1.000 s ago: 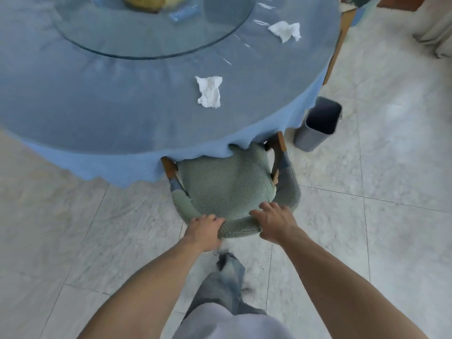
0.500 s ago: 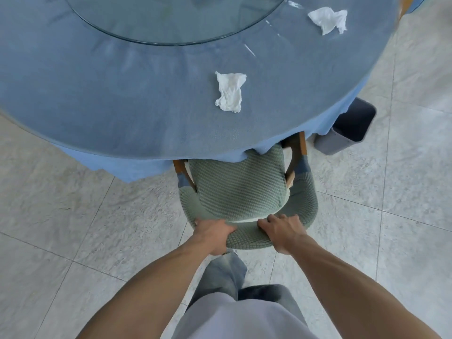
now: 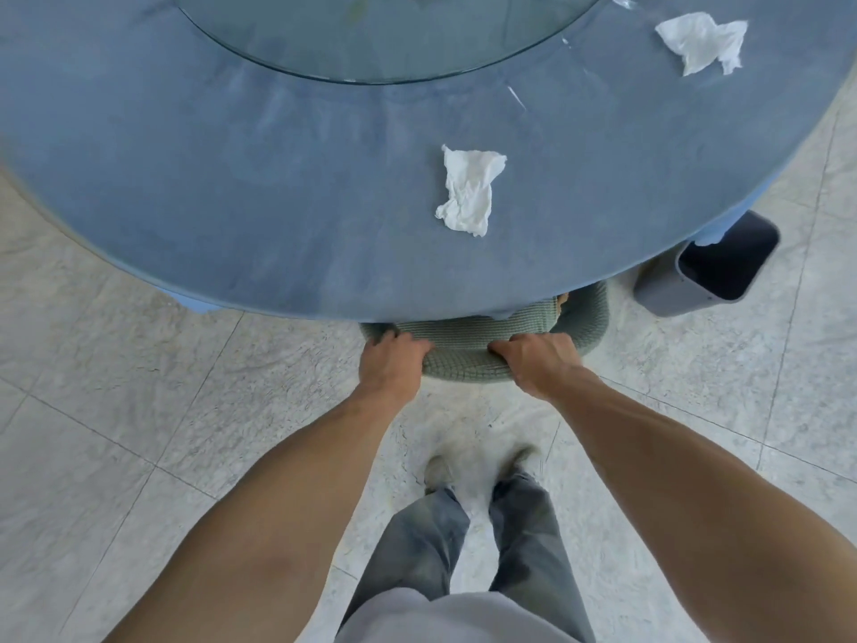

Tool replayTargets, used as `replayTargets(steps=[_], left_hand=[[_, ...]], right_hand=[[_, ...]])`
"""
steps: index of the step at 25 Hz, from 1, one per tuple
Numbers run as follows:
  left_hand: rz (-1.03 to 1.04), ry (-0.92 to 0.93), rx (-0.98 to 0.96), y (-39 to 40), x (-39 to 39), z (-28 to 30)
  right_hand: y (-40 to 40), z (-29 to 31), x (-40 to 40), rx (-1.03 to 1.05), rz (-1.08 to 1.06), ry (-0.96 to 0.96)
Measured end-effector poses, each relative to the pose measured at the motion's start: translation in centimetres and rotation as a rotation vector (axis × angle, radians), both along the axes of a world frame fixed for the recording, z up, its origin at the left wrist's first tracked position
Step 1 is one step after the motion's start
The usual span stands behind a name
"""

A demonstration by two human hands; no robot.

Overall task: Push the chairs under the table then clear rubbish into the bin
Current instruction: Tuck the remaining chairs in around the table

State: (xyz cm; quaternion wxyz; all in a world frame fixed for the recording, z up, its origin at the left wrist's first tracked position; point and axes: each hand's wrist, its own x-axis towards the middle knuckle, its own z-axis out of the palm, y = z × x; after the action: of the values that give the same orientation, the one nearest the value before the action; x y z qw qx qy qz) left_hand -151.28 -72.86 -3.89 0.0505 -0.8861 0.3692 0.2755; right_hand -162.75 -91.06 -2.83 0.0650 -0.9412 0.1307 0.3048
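Gripping entry: green knit-covered chair (image 3: 468,364), seat almost wholly beneath the round desk (image 3: 232,201); only the curved back rim shows at the near edge. Left hand (image 3: 392,364) and right hand (image 3: 538,364) both closed over that rim. Risk: knuckles pinched against the desk edge if pushed further. Crumpled tissue (image 3: 468,190) on the desk above the chair; second tissue (image 3: 700,41) far right. Grey bin (image 3: 668,294) just right of the chair; a skewed push may knock it.

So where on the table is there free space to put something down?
The tablecloth is bare on the whole left side, from the glass turntable out to the edge. A smaller free patch lies between the near tissue and the far tissue. The right side holds both tissues.
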Motion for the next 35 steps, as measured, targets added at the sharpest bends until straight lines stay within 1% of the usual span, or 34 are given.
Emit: replayTargets(steps=[2, 5, 8, 10, 14, 15, 18, 21, 25, 29, 32, 35], left_hand=[[0.079, -0.022, -0.023, -0.3, 0.9, 0.1], [0.079, -0.027, 0.027, -0.6, 0.0, 0.8], [0.083, -0.094, 0.045, -0.7, -0.9, 0.9], [0.057, -0.13, 0.082, -1.0, -1.0, 1.6], [-0.088, -0.199, 0.151, -2.8, -1.3, 3.5], [-0.116, -0.186, 0.136, -3.2, -1.6, 4.0], [-0.167, -0.059, 0.064, -4.6, -2.5, 5.3], [-0.255, 0.017, 0.049, -6.9, -3.5, 6.3], [-0.383, 0.132, 0.059, -12.4, -5.6, 7.8], [-0.497, 0.24, 0.122, -20.3, -9.5, 9.1], [-0.62, 0.239, 0.135, -27.6, -14.2, 10.2], [-0.683, 0.216, 0.122, -35.2, -19.1, 11.0]], right_hand=[[-1.0, -0.4, 1.6, 0.0, 0.026, -0.016], [-1.6, -0.7, 1.8, -0.004, 0.059, -0.006], [-1.5, -0.5, 1.6, -0.016, 0.061, -0.007], [-1.2, -0.1, 1.5, -0.02, 0.049, 0.014], [-1.7, 2.3, 0.3, 0.002, 0.016, 0.008], [-2.0, 3.2, -0.3, 0.013, -0.008, 0.008], [-3.2, 6.3, -2.7, 0.032, -0.119, 0.019], [-4.5, 8.6, -5.7, 0.036, -0.246, 0.034], [-7.7, 10.3, -10.8, 0.001, -0.416, 0.039], [-12.2, 11.3, -16.1, 0.008, -0.548, 0.001], [-17.2, 11.8, -21.5, 0.009, -0.642, -0.027], [-23.2, 12.4, -27.5, -0.012, -0.729, -0.065]])
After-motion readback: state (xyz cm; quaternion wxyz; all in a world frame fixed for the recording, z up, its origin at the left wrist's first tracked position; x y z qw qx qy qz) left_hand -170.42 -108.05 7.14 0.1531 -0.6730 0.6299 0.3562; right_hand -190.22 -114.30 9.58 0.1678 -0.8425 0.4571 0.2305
